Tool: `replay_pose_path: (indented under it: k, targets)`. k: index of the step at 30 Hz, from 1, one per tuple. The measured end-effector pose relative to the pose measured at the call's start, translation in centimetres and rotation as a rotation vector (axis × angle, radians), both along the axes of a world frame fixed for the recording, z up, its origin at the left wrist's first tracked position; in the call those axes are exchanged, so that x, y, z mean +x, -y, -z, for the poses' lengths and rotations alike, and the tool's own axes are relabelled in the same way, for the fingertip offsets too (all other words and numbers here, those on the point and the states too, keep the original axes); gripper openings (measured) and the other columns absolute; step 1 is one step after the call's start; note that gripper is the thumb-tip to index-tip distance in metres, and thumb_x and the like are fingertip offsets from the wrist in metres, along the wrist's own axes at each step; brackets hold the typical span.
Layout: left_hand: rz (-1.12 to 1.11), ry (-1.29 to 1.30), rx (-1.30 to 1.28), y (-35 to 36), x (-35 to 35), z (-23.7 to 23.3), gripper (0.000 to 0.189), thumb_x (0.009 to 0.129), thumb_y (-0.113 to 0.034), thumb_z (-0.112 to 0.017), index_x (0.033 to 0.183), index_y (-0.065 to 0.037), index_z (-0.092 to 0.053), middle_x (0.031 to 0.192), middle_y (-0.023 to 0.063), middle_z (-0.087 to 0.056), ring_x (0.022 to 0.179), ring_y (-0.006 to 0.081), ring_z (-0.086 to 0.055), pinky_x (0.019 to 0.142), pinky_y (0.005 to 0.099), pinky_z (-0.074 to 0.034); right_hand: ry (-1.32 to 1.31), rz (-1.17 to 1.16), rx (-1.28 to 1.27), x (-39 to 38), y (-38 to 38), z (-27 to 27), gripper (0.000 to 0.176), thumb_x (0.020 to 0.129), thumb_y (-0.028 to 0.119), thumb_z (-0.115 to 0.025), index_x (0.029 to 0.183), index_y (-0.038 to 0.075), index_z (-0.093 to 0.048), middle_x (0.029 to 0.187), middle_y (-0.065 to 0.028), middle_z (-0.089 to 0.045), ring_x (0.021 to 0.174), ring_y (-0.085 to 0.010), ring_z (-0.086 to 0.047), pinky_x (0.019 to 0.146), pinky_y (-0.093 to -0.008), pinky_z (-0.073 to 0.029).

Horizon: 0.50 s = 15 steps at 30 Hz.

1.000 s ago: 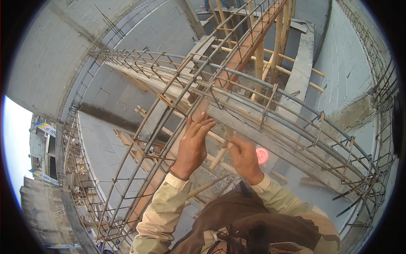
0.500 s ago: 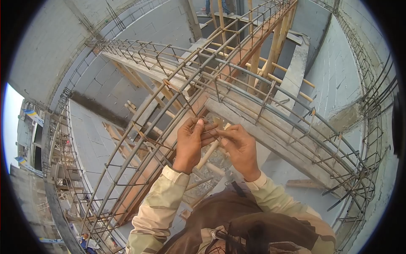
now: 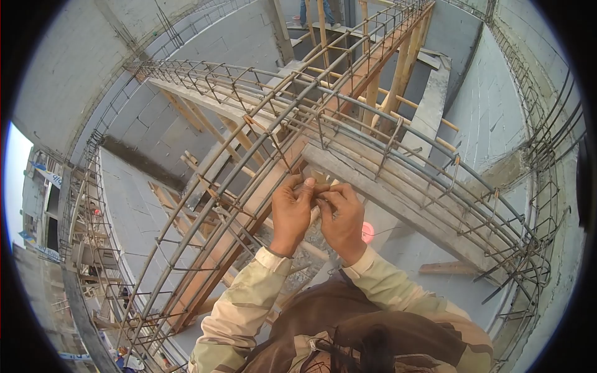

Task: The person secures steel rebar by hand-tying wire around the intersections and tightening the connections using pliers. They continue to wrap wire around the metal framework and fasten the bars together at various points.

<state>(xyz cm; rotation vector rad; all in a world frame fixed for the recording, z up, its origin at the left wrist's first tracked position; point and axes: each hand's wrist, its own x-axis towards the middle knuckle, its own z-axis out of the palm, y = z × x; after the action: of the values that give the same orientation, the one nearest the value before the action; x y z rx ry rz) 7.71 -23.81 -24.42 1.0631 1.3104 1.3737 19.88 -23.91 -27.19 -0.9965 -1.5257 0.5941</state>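
Closely, left hand [image 3: 292, 214] and right hand [image 3: 342, 219] meet, both pinched shut, over the rebar cage [image 3: 217, 205].

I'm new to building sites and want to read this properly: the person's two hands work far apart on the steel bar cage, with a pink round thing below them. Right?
Not quite. The head view shows the left hand and right hand close together, fingertips meeting at the steel bar cage, not far apart. The pink round thing does lie below them.
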Motion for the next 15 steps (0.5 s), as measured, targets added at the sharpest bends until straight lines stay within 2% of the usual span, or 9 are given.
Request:
replay_pose_path:
  k: [2,4,5,7,8,10,11,13,15]
  targets:
    - [0.011,0.104,-0.019,-0.6,-0.6,0.2,0.027,0.103,-0.021,-0.062,0.106,0.006,-0.063,0.098,0.0205,-0.074,0.096,0.0229,-0.072,0.086,0.0323,-0.058,0.056,0.03,0.063,-0.2,-0.1,-0.4,0.016,0.082,-0.002,-0.071,0.098,-0.001,-0.069,0.094,-0.0137,-0.066,0.077,-0.0348,-0.066,0.064,-0.0415,-0.051]
    - [-0.026,0.204,0.002,-1.1,-0.2,0.0,0.026,0.104,-0.019,-0.06,0.105,0.007,-0.063,0.098,0.0195,-0.074,0.095,0.0232,-0.072,0.088,0.0337,-0.057,0.3,0.149,0.348,-0.3,-1.0,-0.9,0.015,0.087,0.003,-0.068,0.101,-0.001,-0.063,0.084,-0.0137,-0.064,0.068,-0.0372,-0.062,0.059,-0.043,-0.048]
    - [-0.069,0.308,0.024,-1.4,0.0,-0.1,0.026,0.105,-0.018,-0.058,0.104,0.008,-0.064,0.097,0.0185,-0.074,0.094,0.0235,-0.072,0.089,0.035,-0.055,0.297,0.155,0.35,-0.6,-1.0,-0.8,0.015,0.087,0.003,-0.068,0.101,-0.001,-0.063,0.084,-0.0137,-0.064,0.068,-0.0372,-0.062,0.059,-0.043,-0.048]
    - [-0.068,0.39,0.039,-2.1,-0.5,0.5,0.026,0.105,-0.017,-0.058,0.105,0.007,-0.065,0.102,0.0202,-0.073,0.097,0.0261,-0.072,0.088,0.0353,-0.057,0.032,-0.08,0.029,-1.4,-0.7,-0.1,0.007,0.096,0.008,-0.061,0.097,0.002,-0.064,0.066,-0.005,-0.057,0.048,-0.02,-0.052,0.05,-0.0311,-0.043]
    - [-0.038,0.459,0.026,-2.2,-0.7,0.5,0.026,0.104,-0.018,-0.059,0.107,0.007,-0.065,0.102,0.02,-0.073,0.098,0.0262,-0.072,0.088,0.0352,-0.057,0.027,-0.075,0.031,-0.9,-0.9,0.4,0.007,0.096,0.008,-0.061,0.097,0.002,-0.064,0.066,-0.005,-0.057,0.048,-0.02,-0.052,0.05,-0.0311,-0.043]
    - [0.108,0.511,0.105,-2.4,-0.7,0.4,0.031,0.102,-0.021,-0.063,0.112,0.009,-0.064,0.096,0.0185,-0.074,0.096,0.0256,-0.072,0.088,0.035,-0.058,-0.855,-0.773,-0.776,0.6,-1.8,1.3,0.015,0.102,0.015,-0.059,0.099,0.001,-0.062,0.057,0.0013,-0.046,0.044,-0.0133,-0.042,0.052,-0.0294,-0.042]
    - [0.117,0.5,0.111,-2.4,-0.9,-0.3,0.031,0.102,-0.021,-0.063,0.112,0.009,-0.064,0.096,0.0185,-0.074,0.096,0.0256,-0.072,0.088,0.035,-0.058,-0.863,-0.775,-0.761,1.3,-1.9,1.4,0.015,0.102,0.015,-0.059,0.099,0.001,-0.062,0.057,0.0013,-0.046,0.044,-0.0133,-0.042,0.052,-0.0294,-0.042]
    - [0.307,0.342,0.036,-2.0,-1.5,-1.4,0.034,0.101,-0.022,-0.065,0.112,0.01,-0.063,0.091,0.0157,-0.074,0.091,0.0249,-0.073,0.086,0.0353,-0.059,-1.244,-1.065,-0.984,2.6,-1.1,1.5,0.021,0.106,0.017,-0.053,0.101,0.0,-0.063,0.058,0.0062,-0.04,0.044,-0.0052,-0.036,0.05,-0.0258,-0.039]
    - [0.346,0.316,0.07,-2.2,-1.4,-2.0,0.037,0.101,-0.025,-0.066,0.113,0.01,-0.063,0.09,0.0141,-0.073,0.084,0.0233,-0.074,0.079,0.033,-0.06,-1.279,-1.056,-1.026,2.9,-1.0,1.3,0.021,0.107,0.017,-0.051,0.104,0.0,-0.064,0.057,0.006,-0.038,0.044,-0.0058,-0.035,0.048,-0.0258,-0.037]
